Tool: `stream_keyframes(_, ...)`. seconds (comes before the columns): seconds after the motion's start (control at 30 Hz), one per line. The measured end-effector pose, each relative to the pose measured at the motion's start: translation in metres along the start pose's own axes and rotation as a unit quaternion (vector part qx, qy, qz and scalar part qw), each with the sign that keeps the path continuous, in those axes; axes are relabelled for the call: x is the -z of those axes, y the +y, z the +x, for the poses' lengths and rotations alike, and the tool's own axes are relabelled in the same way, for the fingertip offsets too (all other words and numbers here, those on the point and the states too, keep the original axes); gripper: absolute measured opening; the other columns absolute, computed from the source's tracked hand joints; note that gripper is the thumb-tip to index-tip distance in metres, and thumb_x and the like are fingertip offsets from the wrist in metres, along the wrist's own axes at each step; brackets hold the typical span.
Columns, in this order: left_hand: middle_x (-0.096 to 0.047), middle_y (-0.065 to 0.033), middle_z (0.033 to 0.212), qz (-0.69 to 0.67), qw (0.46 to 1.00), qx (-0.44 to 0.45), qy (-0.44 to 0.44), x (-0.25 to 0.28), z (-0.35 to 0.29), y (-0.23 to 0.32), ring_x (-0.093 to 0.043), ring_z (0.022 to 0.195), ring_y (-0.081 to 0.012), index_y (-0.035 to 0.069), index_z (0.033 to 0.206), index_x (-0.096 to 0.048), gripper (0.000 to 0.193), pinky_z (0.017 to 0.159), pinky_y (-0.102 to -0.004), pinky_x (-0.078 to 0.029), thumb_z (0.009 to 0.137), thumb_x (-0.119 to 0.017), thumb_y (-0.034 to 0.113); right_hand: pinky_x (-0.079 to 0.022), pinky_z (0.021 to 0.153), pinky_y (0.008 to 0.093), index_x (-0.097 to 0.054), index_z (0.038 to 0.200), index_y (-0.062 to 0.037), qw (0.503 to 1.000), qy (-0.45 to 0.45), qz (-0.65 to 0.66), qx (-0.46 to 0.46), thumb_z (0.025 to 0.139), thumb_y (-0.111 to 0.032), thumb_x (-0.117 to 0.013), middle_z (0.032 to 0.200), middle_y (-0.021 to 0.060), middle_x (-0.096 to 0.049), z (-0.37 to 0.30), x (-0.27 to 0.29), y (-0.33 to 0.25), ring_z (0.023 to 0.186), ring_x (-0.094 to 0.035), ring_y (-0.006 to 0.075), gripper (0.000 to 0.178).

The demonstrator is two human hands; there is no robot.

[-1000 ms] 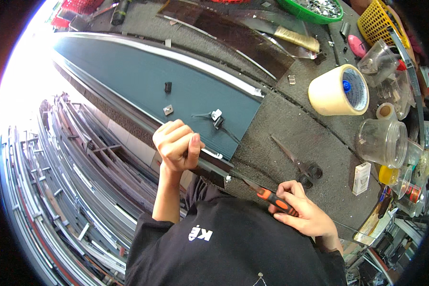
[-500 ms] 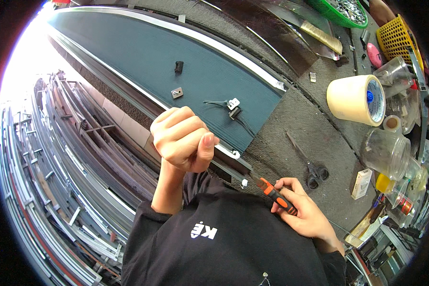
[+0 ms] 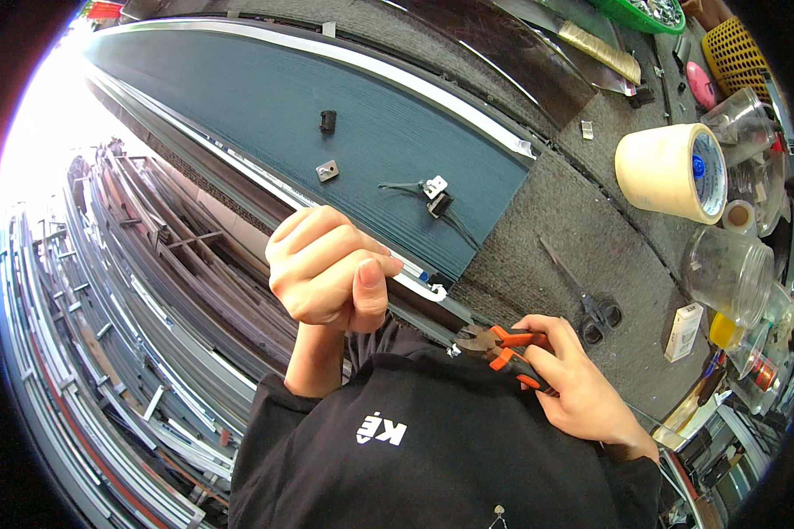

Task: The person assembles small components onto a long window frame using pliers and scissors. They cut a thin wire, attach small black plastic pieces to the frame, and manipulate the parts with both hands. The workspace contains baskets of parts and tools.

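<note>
My right hand [image 3: 582,383] grips cutting pliers [image 3: 516,357] with orange and black handles. Their handles are spread and the jaws point left, beside a small white piece [image 3: 453,350] at the near end of a dark metal profile [image 3: 415,310]. Closed into a fist, my left hand [image 3: 331,269] is over that profile; whatever its fingers hold is hidden. Beyond lies a dark blue-green pleated panel [image 3: 265,106]. On it rest a black plastic part [image 3: 327,121], a metal bracket [image 3: 326,170], and a white clip [image 3: 435,186] beside a black clip [image 3: 439,205] with cords.
Black scissors [image 3: 599,315] lie right of the panel on a grey carpeted surface [image 3: 520,238]. Farther right are a big tape roll [image 3: 666,172], a small box [image 3: 684,332], clear jars [image 3: 728,273] and a yellow basket [image 3: 734,57]. Long metal profiles [image 3: 132,291] are stacked at left.
The pliers have opened and turned, so both handles and the jaws now show. My left fist has shifted slightly left and down. A blue bit now shows near the panel's corner.
</note>
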State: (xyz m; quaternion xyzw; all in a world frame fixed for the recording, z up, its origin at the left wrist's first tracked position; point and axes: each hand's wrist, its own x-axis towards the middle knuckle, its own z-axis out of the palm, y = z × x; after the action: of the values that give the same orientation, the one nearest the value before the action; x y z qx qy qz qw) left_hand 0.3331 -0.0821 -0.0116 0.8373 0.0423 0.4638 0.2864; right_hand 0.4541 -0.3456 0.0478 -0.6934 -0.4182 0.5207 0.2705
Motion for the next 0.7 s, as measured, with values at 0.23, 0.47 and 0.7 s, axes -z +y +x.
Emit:
stream_keyframes(0.23, -0.056, 0.0012, 0.053, 0.012, 1.000, 0.020, -0.003, -0.001, -0.009, 0.001, -0.049, 0.048, -0.0125, 0.010, 0.056, -0.063, 0.023, 0.049, -0.0270, -0.037, 0.078, -0.055, 0.008, -0.042, 0.102, 0.0451, -0.059, 0.110, 0.0031, 0.999, -0.011, -0.048, 0.004, 0.068, 0.012, -0.059, 0.128, 0.0202, -0.046, 0.006, 0.002, 0.003, 0.117, -0.048, 0.0379, 0.043)
stream_keyframes(0.47, -0.054, 0.0011, 0.052, 0.013, 1.000, 0.027, -0.004, -0.001, -0.014, 0.001, -0.049, 0.047, -0.0129, 0.010, 0.056, -0.062, 0.023, 0.049, -0.0272, -0.037, 0.077, -0.055, 0.008, -0.043, 0.100, 0.0438, -0.059, 0.111, 0.0044, 0.999, -0.026, -0.012, -0.015, 0.069, 0.011, -0.056, 0.124, 0.0205, -0.047, 0.007, 0.002, 0.004, 0.116, -0.049, 0.0380, 0.043)
stream_keyframes(0.7, -0.050, 0.0007, 0.050, 0.007, 1.000, 0.006, -0.009, 0.001, -0.010, -0.003, -0.044, 0.045, -0.0137, 0.010, 0.054, -0.061, 0.023, 0.046, -0.0285, -0.033, 0.076, -0.056, 0.008, -0.039, 0.105, 0.0430, -0.055, 0.118, 0.0022, 0.996, -0.055, 0.062, -0.041, 0.071, 0.010, -0.054, 0.124, 0.0193, -0.049, 0.008, -0.007, 0.010, 0.124, -0.045, 0.0387, 0.047)
